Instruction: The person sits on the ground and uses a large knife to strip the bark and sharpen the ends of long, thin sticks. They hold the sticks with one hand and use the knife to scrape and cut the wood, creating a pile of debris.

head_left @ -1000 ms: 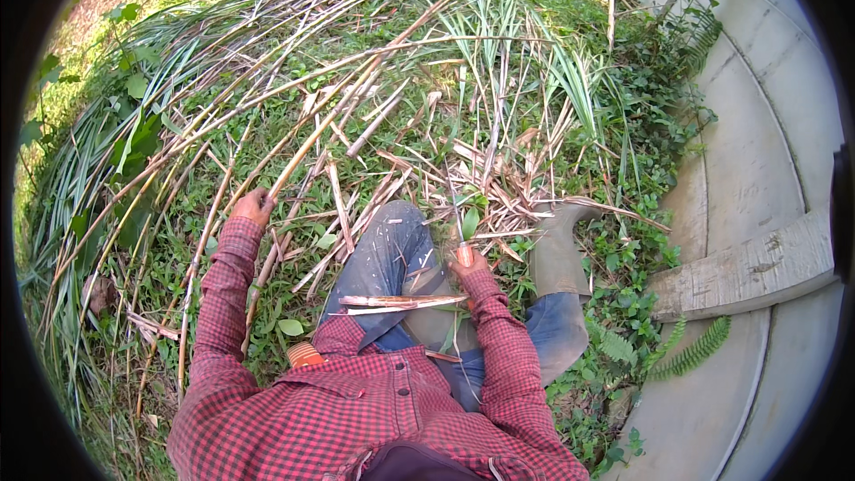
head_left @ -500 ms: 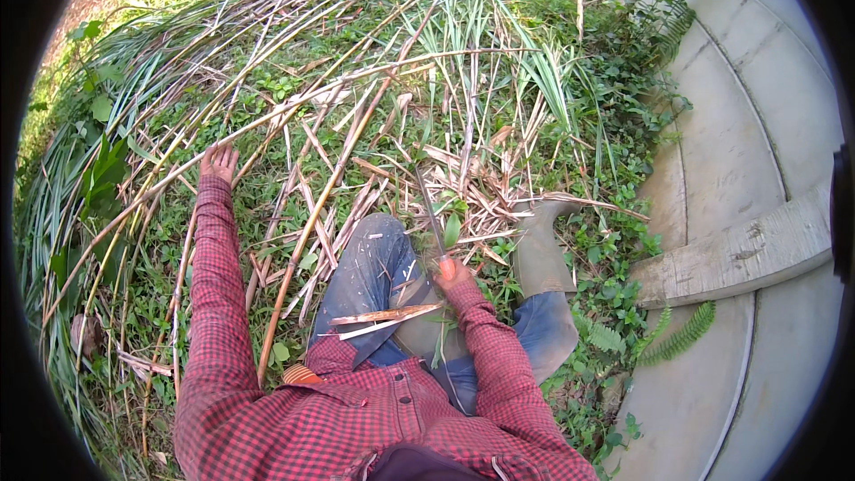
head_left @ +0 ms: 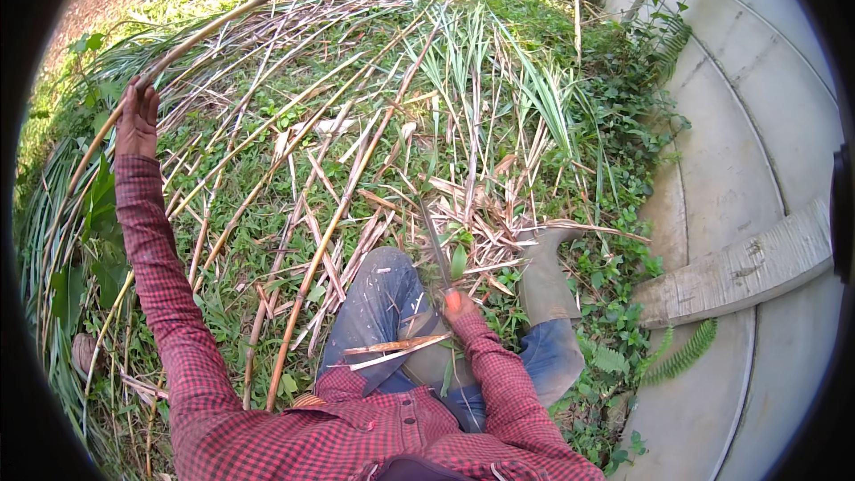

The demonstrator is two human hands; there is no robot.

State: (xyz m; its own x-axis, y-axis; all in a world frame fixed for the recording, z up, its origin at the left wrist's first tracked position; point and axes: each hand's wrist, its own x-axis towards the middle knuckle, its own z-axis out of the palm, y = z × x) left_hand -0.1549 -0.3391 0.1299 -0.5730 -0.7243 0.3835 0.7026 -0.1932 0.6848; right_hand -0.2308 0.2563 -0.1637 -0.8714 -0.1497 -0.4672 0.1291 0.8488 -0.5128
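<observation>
Up at the far left, my left hand (head_left: 138, 120) grips a long brown cane stalk (head_left: 258, 2). The stalk is raised and arches in view across the far side toward the right. Near my lap, my right hand (head_left: 459, 305) is closed round the orange handle of a long knife (head_left: 435, 245), whose thin dark blade points away from me. Split strips of cane (head_left: 398, 345) lie across my bent leg, close to the right hand. Beyond the blade is a heap of dry peeled husk and chips (head_left: 485, 214).
Several long canes (head_left: 356, 165) lie on the grass ahead and to the left. Green leafy tops (head_left: 543, 89) spread beyond the heap. On the right are a pale panelled surface (head_left: 730, 125), a weathered wooden beam (head_left: 739, 263) and ferns (head_left: 681, 352). My boot (head_left: 545, 281) rests beside the chips.
My left hand has moved up and to the left, lifting the cane stalk off the others. The right hand stays near my lap with the knife.
</observation>
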